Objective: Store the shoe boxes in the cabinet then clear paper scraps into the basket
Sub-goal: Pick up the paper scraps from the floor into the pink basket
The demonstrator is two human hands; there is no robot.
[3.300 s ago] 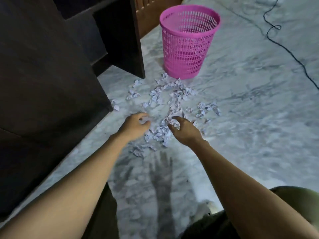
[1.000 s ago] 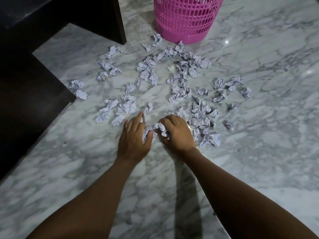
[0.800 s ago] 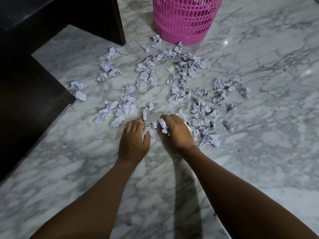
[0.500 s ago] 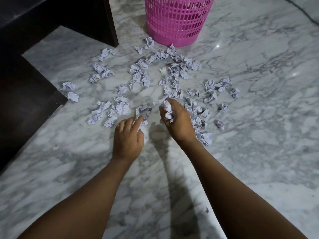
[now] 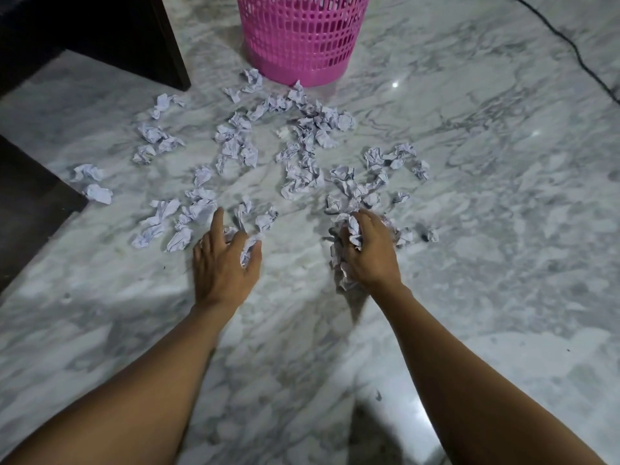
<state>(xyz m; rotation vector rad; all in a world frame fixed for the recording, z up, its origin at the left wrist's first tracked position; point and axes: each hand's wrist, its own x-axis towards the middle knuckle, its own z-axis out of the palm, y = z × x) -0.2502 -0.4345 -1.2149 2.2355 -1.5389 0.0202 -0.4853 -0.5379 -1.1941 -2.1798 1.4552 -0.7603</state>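
Observation:
Several crumpled pale paper scraps [image 5: 302, 176] lie scattered over the marble floor between me and a pink plastic basket [image 5: 302, 38] at the top. My left hand [image 5: 224, 263] sits low on the floor with its fingers curled round a few scraps, the index finger stretched forward. My right hand [image 5: 369, 253] grips a bunch of scraps [image 5: 349, 229], and more paper hangs below its palm. The hands are apart, each at the near edge of the scatter.
A dark wooden cabinet [image 5: 100, 35] fills the top left, with another dark panel [image 5: 30, 203] along the left edge. A black cable [image 5: 570, 45] runs across the floor at the top right. The floor [image 5: 503, 229] is grey-veined marble.
My hands have moved apart, the right one to the right and the left one staying low. Each has gathered more scraps. The camera has shifted slightly, bringing the basket lower in view.

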